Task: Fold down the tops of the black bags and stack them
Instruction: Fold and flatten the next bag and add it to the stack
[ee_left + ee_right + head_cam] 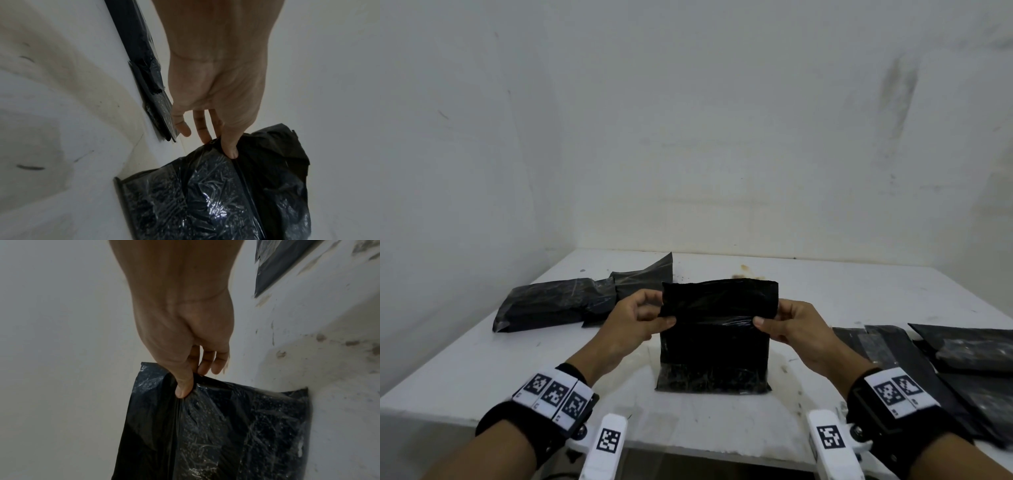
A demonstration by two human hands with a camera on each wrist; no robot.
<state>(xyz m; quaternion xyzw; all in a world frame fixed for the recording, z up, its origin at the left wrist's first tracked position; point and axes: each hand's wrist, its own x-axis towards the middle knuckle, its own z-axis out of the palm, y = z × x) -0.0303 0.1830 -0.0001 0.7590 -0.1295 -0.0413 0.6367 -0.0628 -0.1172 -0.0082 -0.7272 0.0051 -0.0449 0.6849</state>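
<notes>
1. Two hands hold one black bag [714,337] upright at the lower centre of the head view, its bottom edge resting on the white worktop [859,294].
2. The bag is glossy black plastic, wrinkled and catching light low down where it bulges; its upper part is flatter and darker, with a crease running across between the two thumbs.
3. The left hand [635,320] pinches the bag's left edge at the crease: in the left wrist view the thumb [231,146] lies on the front face and the other fingers go behind the plastic.
4. The right hand [796,330] has the same grip on the right edge, with its thumb [184,387] pressed on the front and the fingers curled behind.
5. A pile of filled black bags [558,306] lies on the worktop at middle left of the head view, well apart from the held bag.
6. More black bags [962,353] lie flat at the right edge of that view, cut off by the frame; how many lie in either group cannot be told.
7. What fills the held bag cannot be made out through the plastic, and its back face is hidden in all three views.
</notes>
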